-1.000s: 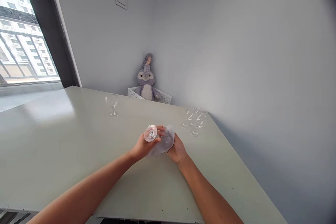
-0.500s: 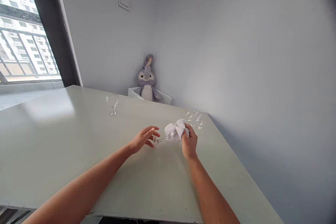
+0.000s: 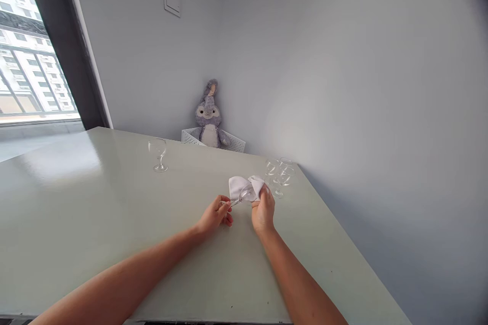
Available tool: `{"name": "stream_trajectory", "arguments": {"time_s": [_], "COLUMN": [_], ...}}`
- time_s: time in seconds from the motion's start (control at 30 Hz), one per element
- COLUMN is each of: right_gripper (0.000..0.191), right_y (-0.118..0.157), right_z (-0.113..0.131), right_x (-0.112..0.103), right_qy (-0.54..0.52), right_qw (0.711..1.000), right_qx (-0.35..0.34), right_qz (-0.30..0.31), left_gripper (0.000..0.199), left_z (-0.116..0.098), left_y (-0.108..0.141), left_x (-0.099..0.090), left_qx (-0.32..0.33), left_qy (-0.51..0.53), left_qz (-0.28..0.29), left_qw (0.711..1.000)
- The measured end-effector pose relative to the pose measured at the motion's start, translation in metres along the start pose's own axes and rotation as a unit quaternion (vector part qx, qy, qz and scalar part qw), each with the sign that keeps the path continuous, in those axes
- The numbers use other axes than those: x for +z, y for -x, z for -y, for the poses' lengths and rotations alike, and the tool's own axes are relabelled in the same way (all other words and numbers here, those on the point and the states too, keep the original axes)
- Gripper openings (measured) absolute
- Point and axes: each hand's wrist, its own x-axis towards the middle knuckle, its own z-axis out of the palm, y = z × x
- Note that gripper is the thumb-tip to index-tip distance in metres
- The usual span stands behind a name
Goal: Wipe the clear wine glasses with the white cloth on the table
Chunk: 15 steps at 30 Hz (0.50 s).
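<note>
A clear stemmed glass (image 3: 247, 193) lies tilted between my hands, its bowl toward the right. The fingers of my left hand (image 3: 216, 215) are closed on its stem near the foot, which they mostly hide. My right hand (image 3: 264, 210) grips a white cloth (image 3: 239, 187) that is wrapped round the bowl's far side and rim. Part of the bowl shows in front of the cloth. Just beyond my right hand, several clear stemmed glasses (image 3: 284, 176) stand grouped at the table's right edge.
On the pale table (image 3: 114, 223), a single stemmed glass (image 3: 160, 167) stands upright at the back left. A plush rabbit (image 3: 209, 134) sits in a white perforated basket (image 3: 239, 146) behind the table. Grey walls rise behind and to the right; a window is at the left.
My left hand has closed on the glass's stem, where its fingers were spread by the foot. My right hand has shifted slightly left with the cloth and glass. The view has also shifted a little.
</note>
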Motion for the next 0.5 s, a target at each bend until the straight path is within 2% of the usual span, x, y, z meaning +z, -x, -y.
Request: {"name": "stream_trajectory", "arguments": {"time_s": [0.2, 0.37, 0.5], "right_gripper": [0.042, 0.042, 0.039], "right_y": [0.005, 0.015, 0.025], "right_z": [0.002, 0.004, -0.007], "right_x": [0.011, 0.02, 0.023], "right_qy": [-0.123, -0.122, -0.07], "right_qw": [0.991, 0.988, 0.987], "right_qx": [0.05, 0.059, 0.077], "right_qz": [0.03, 0.069, 0.125], "left_gripper": [0.035, 0.032, 0.029], "left_z": [0.0, -0.009, -0.012], "left_y": [0.0, 0.001, 0.0], "left_x": [0.002, 0.001, 0.001], "left_qx": [-0.009, -0.026, -0.037], "left_qy": [0.063, 0.126, 0.182], "left_qz": [-0.032, -0.019, -0.024], "left_qw": [0.997, 0.992, 0.982]}}
